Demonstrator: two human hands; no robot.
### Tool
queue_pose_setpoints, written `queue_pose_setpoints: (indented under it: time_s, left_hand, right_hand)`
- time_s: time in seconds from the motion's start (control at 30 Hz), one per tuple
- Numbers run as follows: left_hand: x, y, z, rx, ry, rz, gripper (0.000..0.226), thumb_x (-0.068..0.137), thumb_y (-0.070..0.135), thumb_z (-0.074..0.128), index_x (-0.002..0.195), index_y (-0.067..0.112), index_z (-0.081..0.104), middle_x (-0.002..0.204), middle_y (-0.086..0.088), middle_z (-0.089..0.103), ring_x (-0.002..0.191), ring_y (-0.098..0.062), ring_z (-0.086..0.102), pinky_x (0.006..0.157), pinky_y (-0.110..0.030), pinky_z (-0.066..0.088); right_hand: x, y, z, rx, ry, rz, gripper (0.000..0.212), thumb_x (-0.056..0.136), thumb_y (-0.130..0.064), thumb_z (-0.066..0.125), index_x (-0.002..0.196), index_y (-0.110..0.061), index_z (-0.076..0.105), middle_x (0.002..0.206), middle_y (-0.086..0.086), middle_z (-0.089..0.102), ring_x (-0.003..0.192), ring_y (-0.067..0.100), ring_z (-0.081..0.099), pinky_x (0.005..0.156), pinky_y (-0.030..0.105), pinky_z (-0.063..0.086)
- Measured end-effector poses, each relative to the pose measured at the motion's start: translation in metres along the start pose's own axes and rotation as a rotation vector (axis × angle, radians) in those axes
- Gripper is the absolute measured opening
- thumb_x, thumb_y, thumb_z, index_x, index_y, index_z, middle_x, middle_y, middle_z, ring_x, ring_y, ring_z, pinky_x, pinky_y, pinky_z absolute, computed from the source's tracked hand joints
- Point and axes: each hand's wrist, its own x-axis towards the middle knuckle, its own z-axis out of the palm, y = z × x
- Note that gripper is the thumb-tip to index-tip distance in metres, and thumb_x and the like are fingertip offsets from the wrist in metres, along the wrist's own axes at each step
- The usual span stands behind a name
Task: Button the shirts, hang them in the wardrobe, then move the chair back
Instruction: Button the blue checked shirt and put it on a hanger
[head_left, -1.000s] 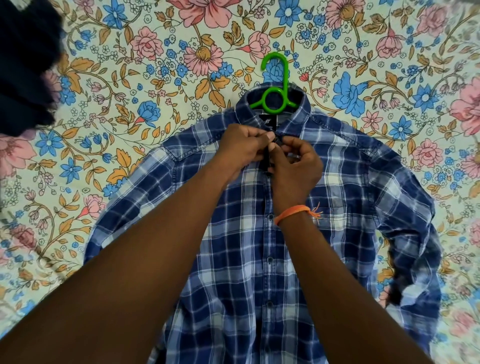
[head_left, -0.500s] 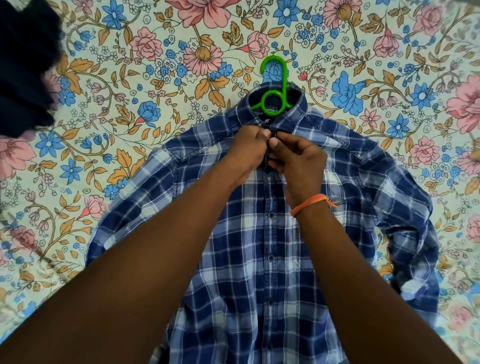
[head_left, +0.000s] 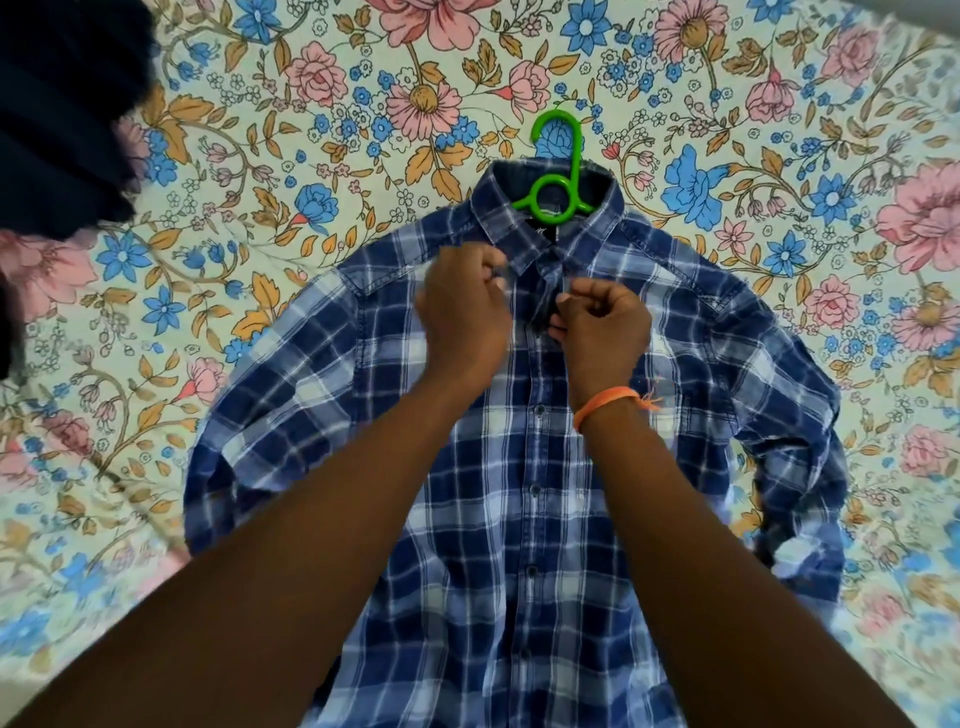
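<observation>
A blue and white plaid shirt (head_left: 498, 525) lies face up on a floral bedsheet (head_left: 270, 171), its front closed along a row of dark buttons. The hook of a green plastic hanger (head_left: 565, 174) sticks out of the collar. My left hand (head_left: 465, 312), blurred, has its fingers curled and pinches the fabric just left of the collar point. My right hand (head_left: 602, 325), with an orange thread on its wrist, pinches the placket edge just below the collar. A gap of shirt front separates the two hands.
A dark navy garment (head_left: 57, 109) lies bunched at the top left corner of the bed. The shirt's right sleeve is folded back near the right edge. The flowered sheet spreads beyond the shirt on all sides.
My hands, which were pressed together at the top button below the collar, have drawn apart sideways. The collar front now looks closed.
</observation>
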Motion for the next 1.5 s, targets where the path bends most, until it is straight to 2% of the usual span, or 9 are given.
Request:
queue_pose_setpoints:
  time_s: [0.23,0.37,0.5,0.73,0.87,1.0,1.17,1.33,1.5]
  left_hand:
    - [-0.127,-0.101,-0.113,0.138,0.387,-0.312,0.054,0.079,0.014,0.076,0.126,-0.002,0.054,0.126,-0.025,0.046,0.111,-0.017,0.042,0.096,-0.020,0.040]
    - [-0.208,-0.163,-0.170,-0.009,0.205,-0.756,0.047,0.076,0.043,0.079,0.098,0.004,0.063,0.095,-0.019,0.067,0.091,-0.033,0.066,0.074,-0.049,0.055]
    - [-0.258,-0.177,-0.181,-0.090,-0.022,-0.770,0.038,0.070,0.020,0.088,0.058,0.022,0.052,0.050,0.008,0.051,0.044,0.001,0.047,0.048,-0.017,0.035]
    - [-0.253,-0.160,-0.192,-0.264,-0.030,-0.792,0.040,0.081,0.046,0.048,0.104,0.017,0.065,0.091,-0.007,0.070,0.084,-0.028,0.064,0.072,-0.039,0.049]
    - [-0.222,-0.152,-0.220,-0.485,0.043,-0.713,0.026,0.095,0.039,0.052,0.097,0.017,0.066,0.089,-0.017,0.069,0.082,-0.035,0.066,0.075,-0.046,0.052]
    - [-0.191,-0.130,-0.248,-0.908,-0.140,-0.722,0.027,0.104,0.030,0.045,0.092,0.014,0.063,0.078,-0.009,0.070,0.068,-0.025,0.067,0.065,-0.035,0.057]
    - [-0.179,-0.127,-0.252,-0.264,-0.257,-0.460,0.019,0.095,0.042,0.059,0.095,0.024,0.065,0.094,0.006,0.066,0.082,-0.009,0.061,0.070,-0.026,0.049]
    - [-0.211,-0.114,-0.227,-0.654,-0.341,-0.664,0.016,0.091,0.024,0.067,0.104,0.016,0.062,0.104,-0.002,0.068,0.088,-0.017,0.069,0.067,-0.026,0.058]
    - [-0.227,-0.090,-0.198,-0.146,0.092,-0.200,0.010,0.086,0.021,0.072,0.093,0.017,0.066,0.088,0.004,0.069,0.079,-0.010,0.060,0.068,-0.021,0.046]
  right_hand:
    - [-0.100,0.033,0.006,-0.319,-0.276,-0.258,0.015,0.090,-0.006,0.067,0.088,-0.020,0.063,0.090,0.005,0.067,0.075,0.006,0.060,0.072,0.014,0.048]
    - [-0.164,0.057,0.023,-0.392,-0.503,-0.289,0.008,0.088,-0.006,0.066,0.083,-0.013,0.068,0.086,0.006,0.069,0.077,0.018,0.064,0.074,0.033,0.054]
    - [-0.219,0.074,0.034,-0.480,-0.856,-0.166,0.013,0.086,-0.007,0.072,0.076,-0.007,0.064,0.069,0.006,0.061,0.061,0.006,0.054,0.063,0.017,0.045]
    - [-0.281,0.101,0.036,-0.617,-1.054,-0.055,0.056,0.077,-0.069,0.067,0.081,-0.013,0.064,0.072,0.001,0.066,0.068,0.016,0.062,0.067,0.039,0.051]
    - [-0.285,0.071,0.039,-0.476,-1.196,-0.037,0.043,0.083,-0.058,0.070,0.107,-0.022,0.074,0.100,0.006,0.076,0.097,0.026,0.072,0.088,0.050,0.054]
    - [-0.280,0.033,0.050,-0.003,-1.116,0.369,0.026,0.098,-0.009,0.050,0.111,0.004,0.069,0.103,0.019,0.074,0.093,0.032,0.072,0.095,0.051,0.054]
    - [-0.249,0.022,0.048,0.291,-0.840,0.794,0.058,0.077,-0.030,0.056,0.127,0.000,0.057,0.128,0.024,0.058,0.108,0.039,0.059,0.104,0.052,0.044]
    - [-0.231,0.015,0.047,0.444,-0.693,0.831,0.050,0.067,-0.025,0.052,0.106,0.001,0.066,0.104,0.021,0.069,0.092,0.037,0.065,0.093,0.047,0.048]
    - [-0.226,0.025,0.054,0.172,-0.446,0.566,0.032,0.092,-0.033,0.054,0.092,-0.002,0.065,0.087,0.017,0.068,0.077,0.030,0.063,0.071,0.035,0.054]
